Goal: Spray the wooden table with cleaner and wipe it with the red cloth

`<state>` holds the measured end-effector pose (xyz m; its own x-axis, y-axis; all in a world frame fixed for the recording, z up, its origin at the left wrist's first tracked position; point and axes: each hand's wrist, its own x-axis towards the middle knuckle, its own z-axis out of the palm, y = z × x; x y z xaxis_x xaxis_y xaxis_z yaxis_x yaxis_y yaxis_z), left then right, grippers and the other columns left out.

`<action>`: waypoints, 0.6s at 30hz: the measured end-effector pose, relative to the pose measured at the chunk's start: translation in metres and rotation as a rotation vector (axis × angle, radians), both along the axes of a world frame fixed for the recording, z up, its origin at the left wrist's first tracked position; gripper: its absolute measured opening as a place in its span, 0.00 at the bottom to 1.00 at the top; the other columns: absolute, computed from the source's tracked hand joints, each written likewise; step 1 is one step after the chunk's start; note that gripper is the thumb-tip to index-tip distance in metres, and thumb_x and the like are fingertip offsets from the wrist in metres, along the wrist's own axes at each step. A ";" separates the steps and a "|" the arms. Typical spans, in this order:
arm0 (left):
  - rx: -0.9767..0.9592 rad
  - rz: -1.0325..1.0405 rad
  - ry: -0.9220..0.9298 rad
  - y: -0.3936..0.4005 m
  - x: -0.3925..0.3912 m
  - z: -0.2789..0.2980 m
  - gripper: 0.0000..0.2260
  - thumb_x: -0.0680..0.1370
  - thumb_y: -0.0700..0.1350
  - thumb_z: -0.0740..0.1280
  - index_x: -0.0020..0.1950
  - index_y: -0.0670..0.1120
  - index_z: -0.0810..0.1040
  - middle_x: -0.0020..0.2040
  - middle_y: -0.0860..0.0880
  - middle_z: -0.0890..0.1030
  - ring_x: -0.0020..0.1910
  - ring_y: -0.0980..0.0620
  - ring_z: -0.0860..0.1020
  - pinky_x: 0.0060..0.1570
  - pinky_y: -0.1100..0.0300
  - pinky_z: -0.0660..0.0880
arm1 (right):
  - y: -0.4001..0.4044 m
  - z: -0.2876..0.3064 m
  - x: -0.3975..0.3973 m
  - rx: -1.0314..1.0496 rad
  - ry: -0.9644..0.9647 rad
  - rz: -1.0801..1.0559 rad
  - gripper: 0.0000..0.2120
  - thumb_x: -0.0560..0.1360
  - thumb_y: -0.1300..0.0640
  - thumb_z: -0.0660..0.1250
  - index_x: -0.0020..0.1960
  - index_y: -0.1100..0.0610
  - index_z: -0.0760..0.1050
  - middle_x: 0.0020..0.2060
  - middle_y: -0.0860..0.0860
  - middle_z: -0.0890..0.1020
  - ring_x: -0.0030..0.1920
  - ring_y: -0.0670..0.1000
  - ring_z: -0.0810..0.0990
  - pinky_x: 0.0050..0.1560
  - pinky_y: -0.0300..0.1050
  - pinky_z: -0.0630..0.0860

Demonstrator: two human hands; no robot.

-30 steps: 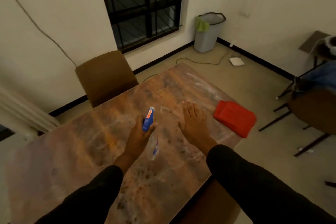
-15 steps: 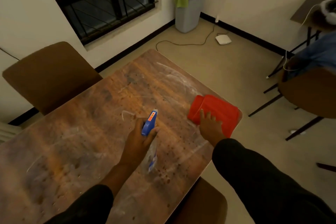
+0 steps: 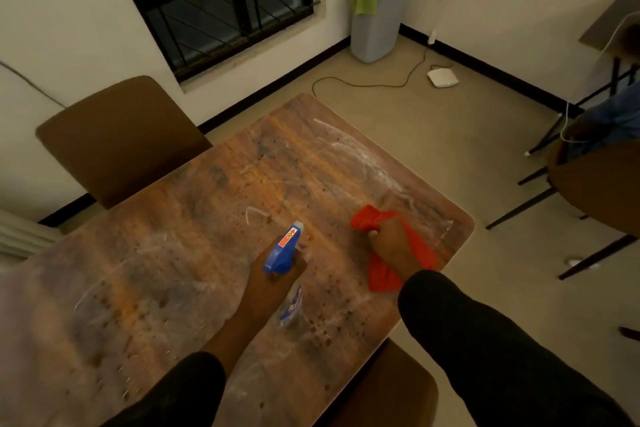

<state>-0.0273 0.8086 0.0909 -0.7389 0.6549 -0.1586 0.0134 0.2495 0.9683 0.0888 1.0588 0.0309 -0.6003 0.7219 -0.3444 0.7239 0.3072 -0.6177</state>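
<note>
The wooden table (image 3: 180, 253) fills the lower left, stained with spots and pale streaks. My left hand (image 3: 268, 288) grips a spray bottle (image 3: 284, 248) with a blue trigger head, nozzle pointing away over the table's middle; its clear body hangs below my fist. My right hand (image 3: 393, 246) is closed on the red cloth (image 3: 382, 276), bunched up near the table's right corner, with cloth sticking out above and below my fist.
A brown chair (image 3: 117, 139) stands at the table's far side, another chair seat (image 3: 388, 388) below the near edge. A grey bin (image 3: 379, 17) with a green cloth stands by the wall. A cable and white device (image 3: 442, 77) lie on the floor. More chairs stand at right.
My right hand moved from flat on the table to the red cloth and closed on it, bunching it up. The spray bottle stays in my left hand. My view turned right.
</note>
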 end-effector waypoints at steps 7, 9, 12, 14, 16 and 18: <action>-0.029 0.163 0.048 -0.091 -0.014 0.031 0.07 0.75 0.47 0.73 0.41 0.48 0.77 0.30 0.47 0.76 0.31 0.51 0.76 0.37 0.55 0.77 | -0.091 0.044 -0.052 -0.097 0.141 -0.056 0.11 0.85 0.65 0.62 0.50 0.60 0.82 0.45 0.54 0.83 0.41 0.50 0.78 0.42 0.37 0.69; -0.037 0.222 0.034 -0.109 -0.019 0.032 0.09 0.75 0.48 0.72 0.47 0.44 0.78 0.32 0.42 0.76 0.32 0.50 0.76 0.38 0.56 0.75 | -0.106 0.044 -0.061 -0.180 0.132 -0.050 0.10 0.85 0.62 0.65 0.63 0.65 0.79 0.56 0.60 0.83 0.51 0.53 0.79 0.49 0.42 0.68; 0.013 0.364 0.076 -0.180 -0.039 0.050 0.05 0.75 0.45 0.72 0.46 0.44 0.80 0.34 0.45 0.80 0.34 0.50 0.80 0.39 0.57 0.78 | -0.174 0.067 -0.090 -0.260 0.157 0.049 0.26 0.80 0.61 0.74 0.74 0.63 0.69 0.65 0.56 0.78 0.61 0.55 0.79 0.57 0.47 0.75; 0.009 0.407 0.080 -0.228 -0.052 0.060 0.06 0.76 0.43 0.72 0.47 0.41 0.79 0.37 0.41 0.81 0.36 0.44 0.80 0.40 0.57 0.78 | -0.226 0.081 -0.112 -0.309 0.205 0.111 0.31 0.79 0.66 0.74 0.79 0.61 0.66 0.68 0.56 0.78 0.65 0.57 0.79 0.59 0.49 0.78; 0.017 0.454 0.093 -0.269 -0.063 0.065 0.06 0.75 0.41 0.73 0.50 0.42 0.80 0.40 0.43 0.83 0.37 0.48 0.81 0.40 0.62 0.79 | -0.273 0.089 -0.130 -0.308 0.216 0.148 0.29 0.79 0.69 0.70 0.78 0.60 0.67 0.67 0.58 0.80 0.62 0.56 0.81 0.51 0.43 0.77; -0.019 0.491 0.131 -0.313 -0.071 0.068 0.06 0.75 0.41 0.73 0.50 0.43 0.81 0.39 0.48 0.83 0.36 0.54 0.81 0.39 0.62 0.78 | -0.321 0.097 -0.147 -0.311 0.227 0.204 0.25 0.80 0.71 0.67 0.74 0.57 0.70 0.64 0.57 0.82 0.59 0.55 0.82 0.47 0.41 0.78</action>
<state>-0.0987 0.4952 0.1590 -0.9733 0.2233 -0.0524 0.0111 0.2740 0.9617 -0.0585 0.7379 0.1278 -0.8056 0.4631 -0.3694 0.5025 0.2041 -0.8401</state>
